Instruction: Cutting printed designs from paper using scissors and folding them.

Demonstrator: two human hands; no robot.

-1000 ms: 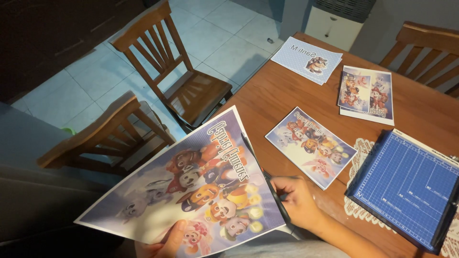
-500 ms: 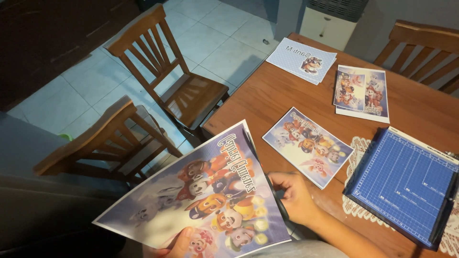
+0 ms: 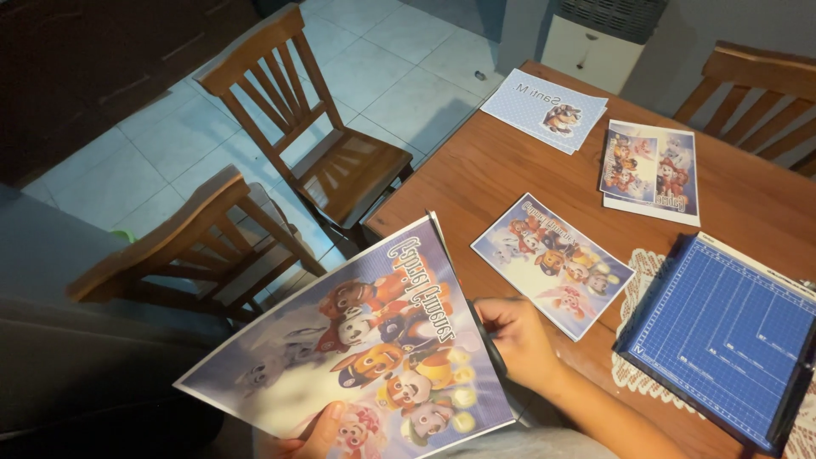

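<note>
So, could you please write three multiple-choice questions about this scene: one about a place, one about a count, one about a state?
1. Where does the blue cutting mat lie?
A. on the floor
B. on a chair seat
C. on the wooden table, at its right side

2. How many printed sheets or stacks lie flat on the table, not counting the one held?
A. one
B. three
C. five

3. How is the large cartoon print held?
A. by both hands, lifted off the table
B. by one hand only
C. it lies flat, untouched

Answers:
1 C, the mat rests on the tabletop over a lace doily.
2 B, a print near the middle, a stack further back and a pale blue stack at the far edge.
3 A, the left hand grips its lower edge and the right hand its right edge.
</note>
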